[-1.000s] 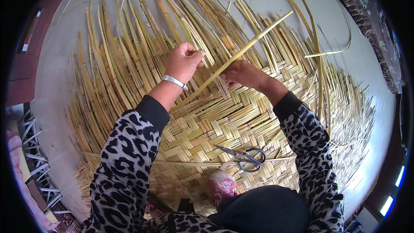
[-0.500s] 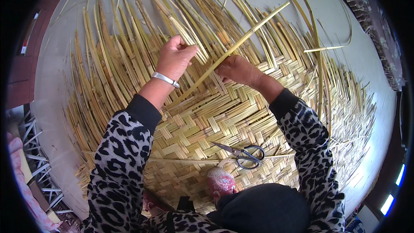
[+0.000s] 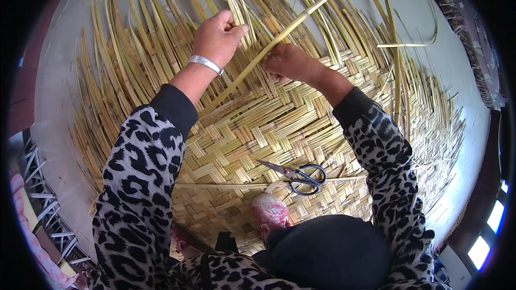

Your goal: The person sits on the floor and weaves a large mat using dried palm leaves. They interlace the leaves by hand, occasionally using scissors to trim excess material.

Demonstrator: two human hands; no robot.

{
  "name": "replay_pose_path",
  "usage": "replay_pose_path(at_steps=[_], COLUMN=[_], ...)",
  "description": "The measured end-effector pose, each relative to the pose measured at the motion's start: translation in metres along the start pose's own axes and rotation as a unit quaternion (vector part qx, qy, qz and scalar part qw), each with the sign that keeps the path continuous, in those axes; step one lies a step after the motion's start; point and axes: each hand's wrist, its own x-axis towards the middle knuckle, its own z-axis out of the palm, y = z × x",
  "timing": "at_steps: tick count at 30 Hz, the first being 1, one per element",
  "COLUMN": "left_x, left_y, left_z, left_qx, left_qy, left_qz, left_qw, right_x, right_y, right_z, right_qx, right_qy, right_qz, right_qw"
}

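Note:
My left hand [image 3: 218,38], with a silver bracelet at the wrist, is closed in a pinch on pale reed strips [image 3: 232,3] that rise from the mat's far edge. Just to its right, the curled fingers of my right hand [image 3: 294,65] press at the edge of the weave; whatever they grip is hidden. One long split reed [image 3: 316,6] lies diagonally across the upright strips and passes beside the right fingers. Below both hands spreads the woven reed mat [image 3: 236,153], in a zigzag pattern, with unwoven ends fanning out beyond it.
Dark-handled scissors [image 3: 305,179] lie on the mat in front of me, by my patterned pink shoe [image 3: 270,210]. Long loose reeds [image 3: 396,75] cross the right side. Pale floor [image 3: 59,129] surrounds the mat; a white lattice rack [image 3: 48,204] stands at the left.
Both hands have moved a little farther away, and the left hand now draws its pinched strips up off the others. The whole view has shifted slightly.

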Motion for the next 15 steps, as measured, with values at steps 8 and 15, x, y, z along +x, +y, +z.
replay_pose_path(at_steps=[8, 15], left_x=[-0.013, -0.021], left_y=[-0.006, 0.007], left_z=[-0.016, -0.014], left_qx=[-0.063, -0.070], left_qy=[0.009, 0.008], left_qz=[-0.107, -0.101], left_qw=[0.992, 0.992], right_x=[-0.006, -0.004], right_y=[-0.009, -0.009], right_z=[-0.003, -0.002], right_qx=[-0.042, -0.120], right_qy=[-0.042, -0.043], right_qz=[-0.020, -0.047], right_qw=[0.998, 0.991])
